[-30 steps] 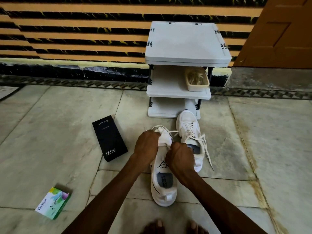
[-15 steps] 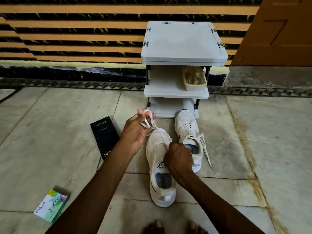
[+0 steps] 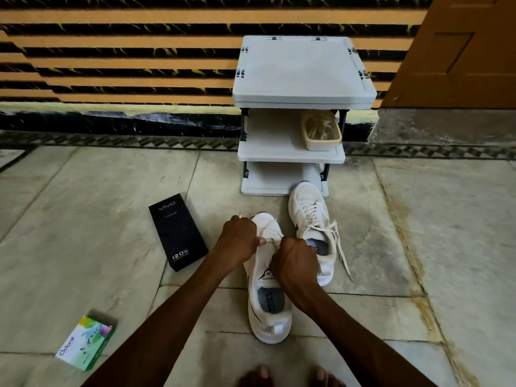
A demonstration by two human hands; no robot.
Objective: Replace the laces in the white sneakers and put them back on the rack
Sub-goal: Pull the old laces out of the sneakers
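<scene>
risk 1: lace [image 3: 269, 241] could slip out of my pinch on a hard pull. Only a short bit shows between my fists, so not much to hold.
risk 2: a sideways tug could drag or tip the near sneaker [image 3: 268, 317]. Can't tell if anything presses it down.
risk 3: skipped eyelet or uneven ends. Eyelets are hidden under my fists, so no way to check from here.
risk 4: far sneaker [image 3: 310, 208] has untied lace ends trailing on the floor [image 3: 83, 219] beside my right wrist. They could snag if I shift.
left grip [image 3: 240, 241]: curled tight, pinching the lace, over the near sneaker's forefoot, left edge.
right grip [image 3: 296, 261]: closed fist over the tongue, looks to be holding the lace's other side. Fingertips are hidden.
lace vs grips: pale strand stretched between the two, touching both.
near sneaker: on the floor right under both grips, toe toward the rack [image 3: 304, 68], heel toward me.
far sneaker: just right of the near one, toe at the rack's bottom shelf, laced.
rack: ahead, well beyond my grips. Tub [image 3: 321, 132] with tangled laces on the middle shelf.
other: black box [image 3: 178, 230] left of the left grip, green box [image 3: 86, 342] nearer me.
stage: my guess is mid-lacing. Neither sneaker is on the rack yet.
</scene>
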